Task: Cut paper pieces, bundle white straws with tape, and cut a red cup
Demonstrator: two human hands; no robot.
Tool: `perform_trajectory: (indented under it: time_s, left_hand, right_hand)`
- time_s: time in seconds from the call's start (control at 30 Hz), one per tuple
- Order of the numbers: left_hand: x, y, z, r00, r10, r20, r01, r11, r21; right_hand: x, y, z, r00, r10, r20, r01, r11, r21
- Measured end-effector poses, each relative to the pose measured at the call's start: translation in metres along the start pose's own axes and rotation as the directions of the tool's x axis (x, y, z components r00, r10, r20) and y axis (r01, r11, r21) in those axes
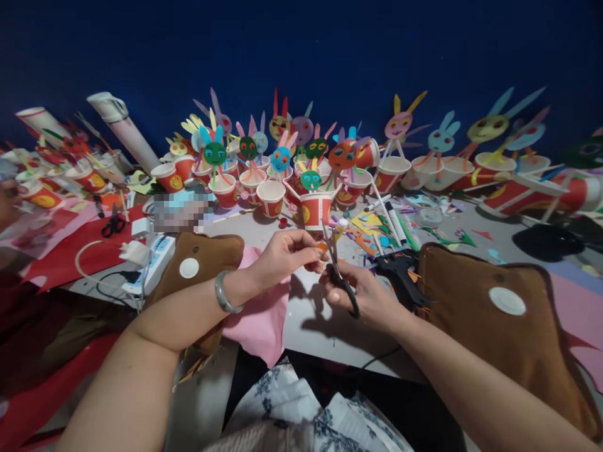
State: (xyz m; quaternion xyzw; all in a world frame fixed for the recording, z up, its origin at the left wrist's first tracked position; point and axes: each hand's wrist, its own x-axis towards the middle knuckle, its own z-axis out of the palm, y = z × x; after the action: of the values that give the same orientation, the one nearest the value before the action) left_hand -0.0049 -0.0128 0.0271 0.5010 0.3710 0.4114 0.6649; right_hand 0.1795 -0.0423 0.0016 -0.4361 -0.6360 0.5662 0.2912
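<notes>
My left hand [287,254], with a bracelet on its wrist, pinches a small orange piece [323,247], probably paper. Black-handled scissors [352,297] are in my right hand [370,292], their blades pointing up and away beside my left fingertips. Whether the blades touch the orange piece I cannot tell. Just beyond my hands stands a red and white paper cup [316,210] with a green paper rabbit face [311,181] on it. Below my left wrist lies a pink sheet [264,314].
Many cups with paper rabbits line the back. A black glue gun [400,276] and a brown padded bag [494,326] lie right, near markers [396,223] and paper scraps. Left are another brown bag [179,282], a power strip [155,263], other scissors [113,223] and another person's arm.
</notes>
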Motion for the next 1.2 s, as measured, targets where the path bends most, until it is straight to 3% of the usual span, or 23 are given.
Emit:
perform_trajectory:
  time_s: [0.5,1.0,1.1,1.2]
  left_hand:
    - [-0.005,0.006,0.003,0.998,-0.050,-0.039,0.051,0.998,0.038]
    - [-0.003,0.002,0.000,1.000,-0.004,-0.015,0.005,0.999,0.042]
    - [-0.001,0.000,-0.002,0.999,0.032,0.005,-0.033,0.999,0.043]
    - [0.002,-0.005,-0.004,0.997,0.063,0.037,-0.067,0.992,0.106]
  right_hand:
    - [0.001,0.000,-0.002,0.999,0.045,-0.010,-0.045,0.999,-0.022]
    - [0.002,0.007,-0.002,0.997,0.064,-0.032,-0.065,0.997,-0.033]
    - [0.001,0.005,-0.001,0.994,0.049,-0.100,-0.052,0.998,-0.028]
    - [0.000,0.005,-0.003,0.970,-0.014,-0.244,0.004,0.999,-0.040]
